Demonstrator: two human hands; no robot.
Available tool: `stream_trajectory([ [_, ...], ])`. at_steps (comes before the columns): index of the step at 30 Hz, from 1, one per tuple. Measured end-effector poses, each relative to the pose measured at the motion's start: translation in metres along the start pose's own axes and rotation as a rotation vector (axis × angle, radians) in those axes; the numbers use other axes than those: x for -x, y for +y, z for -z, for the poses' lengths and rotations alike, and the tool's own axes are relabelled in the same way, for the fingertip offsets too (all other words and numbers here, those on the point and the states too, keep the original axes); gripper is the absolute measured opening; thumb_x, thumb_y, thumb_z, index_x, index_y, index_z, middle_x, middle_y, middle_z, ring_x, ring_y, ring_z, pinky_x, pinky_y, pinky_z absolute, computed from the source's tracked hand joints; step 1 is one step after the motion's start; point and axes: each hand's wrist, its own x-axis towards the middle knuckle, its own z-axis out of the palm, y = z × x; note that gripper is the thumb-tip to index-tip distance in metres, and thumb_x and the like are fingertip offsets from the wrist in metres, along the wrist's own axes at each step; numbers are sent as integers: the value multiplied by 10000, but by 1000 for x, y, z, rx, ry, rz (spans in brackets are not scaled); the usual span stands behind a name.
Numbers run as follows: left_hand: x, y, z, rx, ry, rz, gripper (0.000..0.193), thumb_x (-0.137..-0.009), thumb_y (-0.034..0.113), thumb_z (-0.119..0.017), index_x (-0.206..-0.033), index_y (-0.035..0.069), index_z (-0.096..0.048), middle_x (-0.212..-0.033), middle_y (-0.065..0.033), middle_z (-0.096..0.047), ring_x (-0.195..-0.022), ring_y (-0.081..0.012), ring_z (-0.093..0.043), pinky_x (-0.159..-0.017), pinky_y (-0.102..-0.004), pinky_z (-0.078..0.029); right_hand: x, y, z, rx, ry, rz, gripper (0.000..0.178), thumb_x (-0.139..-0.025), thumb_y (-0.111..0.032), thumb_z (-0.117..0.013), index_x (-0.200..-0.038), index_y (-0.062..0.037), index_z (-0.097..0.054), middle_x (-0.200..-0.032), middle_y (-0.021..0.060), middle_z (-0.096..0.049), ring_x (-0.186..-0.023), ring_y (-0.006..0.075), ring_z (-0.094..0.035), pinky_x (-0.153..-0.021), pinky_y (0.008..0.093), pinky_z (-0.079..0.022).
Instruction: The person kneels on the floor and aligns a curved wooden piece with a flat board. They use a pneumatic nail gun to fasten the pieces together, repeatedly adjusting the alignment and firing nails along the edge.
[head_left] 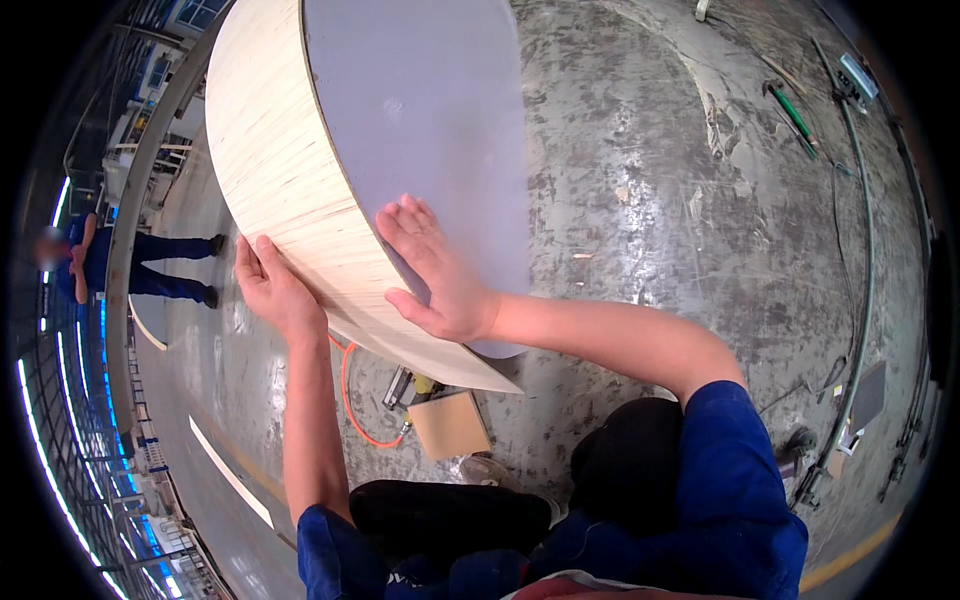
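A large drum-like piece stands before me, with a thin pale wooden sheet (280, 130) bent around a smooth lilac-grey panel (430, 110). The sheet's near end stands off as a free, pointed flap. My left hand (283, 295) is open and touches the sheet's outer face at the left, fingers stretched upward. Flat and open, my right hand (435, 275) lies across the edge where sheet and panel meet, its fingers over the panel side and its thumb over the wood. Neither hand is wrapped around anything.
Below the flap lie a nail gun (400, 388) with an orange air hose (347, 385) and a small brown box (450, 425). A green-handled hammer (790, 108) rests at the far right near a long hose (858, 200). A person (150, 262) stands at the left.
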Motion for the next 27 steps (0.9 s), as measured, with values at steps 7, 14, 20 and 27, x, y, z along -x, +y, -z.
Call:
stream_trajectory([
  [7,-3,-19,3,-241,-16,-228,450,-1082,219,-494,-1393,-101,-439,-1339,-187,-577,-1173,-195,-593,-989,-306,-480,3,-2,3,18,-4,20,811,-882,-146,-621,-1573,35,-237,-1634,218,-250,-1523,428,-187,-1246,550,-123],
  [14,-19,-21,17,-208,-22,-113,484,-1064,215,-517,-1408,-108,-407,-1283,-220,-604,-1171,-228,-601,-1003,-324,-462,18,-5,-4,50,-6,56,780,-879,-104,-608,-1564,37,-262,-1628,210,-266,-1512,417,-226,-1244,544,-166],
  [20,-73,25,-12,-328,-36,-193,556,-1048,309,-556,-1412,-100,-462,-1287,-198,-627,-1155,-229,-606,-1012,-342,-449,16,-8,2,33,-4,24,784,-878,-112,-615,-1564,33,-264,-1610,218,-296,-1503,421,-247,-1240,545,-179],
  [27,-125,26,-22,-195,-136,-10,548,-1027,355,-600,-1321,-105,-556,-1237,-173,-650,-1103,-194,-615,-960,-303,-474,-45,-13,10,-48,64,-8,800,-880,-153,-617,-1568,28,-252,-1594,253,-302,-1491,456,-247,-1239,543,-165],
])
